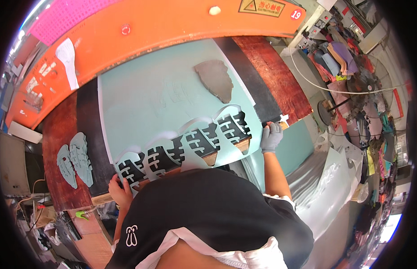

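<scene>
Table's (284,80) a scuffed reddish-brown top, bare wood showing at 9 and 2 o'clock from the middle. There's a black panel (91,116) on it, peeking out both sides of a pale green sheet (141,89) that hogs the centre. Sheet's got a row of cut-outs from about 7 round to 4, black showing through. Over at 8 o'clock, two greenish cut pieces (81,157) lie right beside each other.
</scene>
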`<state>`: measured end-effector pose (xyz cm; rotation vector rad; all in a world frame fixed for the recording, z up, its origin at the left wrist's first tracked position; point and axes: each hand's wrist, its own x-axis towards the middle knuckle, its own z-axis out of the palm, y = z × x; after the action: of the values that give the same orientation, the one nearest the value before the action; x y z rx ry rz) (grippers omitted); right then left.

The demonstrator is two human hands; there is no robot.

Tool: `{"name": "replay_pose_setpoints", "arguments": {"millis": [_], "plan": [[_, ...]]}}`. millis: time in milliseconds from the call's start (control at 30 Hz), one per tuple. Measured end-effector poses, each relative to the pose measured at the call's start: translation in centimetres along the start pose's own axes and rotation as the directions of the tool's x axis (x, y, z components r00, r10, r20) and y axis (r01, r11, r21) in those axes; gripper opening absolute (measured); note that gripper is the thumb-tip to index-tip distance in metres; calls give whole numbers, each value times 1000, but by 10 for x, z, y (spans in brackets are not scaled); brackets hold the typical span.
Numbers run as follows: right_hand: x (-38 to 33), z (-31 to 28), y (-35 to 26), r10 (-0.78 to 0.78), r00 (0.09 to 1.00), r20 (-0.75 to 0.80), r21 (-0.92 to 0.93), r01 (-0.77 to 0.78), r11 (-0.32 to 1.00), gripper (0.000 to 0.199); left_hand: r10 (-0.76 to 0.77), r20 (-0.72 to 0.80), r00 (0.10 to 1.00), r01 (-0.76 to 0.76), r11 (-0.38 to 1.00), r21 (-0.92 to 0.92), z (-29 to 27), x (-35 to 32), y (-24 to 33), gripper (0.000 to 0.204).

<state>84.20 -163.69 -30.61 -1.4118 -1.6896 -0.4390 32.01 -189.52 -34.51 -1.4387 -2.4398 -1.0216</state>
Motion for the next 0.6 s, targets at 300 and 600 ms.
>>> {"name": "replay_pose_setpoints", "arguments": {"millis": [300, 600], "plan": [[119, 127, -46, 13, 998, -61, 13, -12, 1000, 17, -134, -227, 965, 71, 961, -266, 65, 147, -11, 26], [351, 249, -164, -75, 970, 233, 597, -82, 798, 24, -68, -253, 965, -7, 959, -282, 123, 324, -33, 11]]}}
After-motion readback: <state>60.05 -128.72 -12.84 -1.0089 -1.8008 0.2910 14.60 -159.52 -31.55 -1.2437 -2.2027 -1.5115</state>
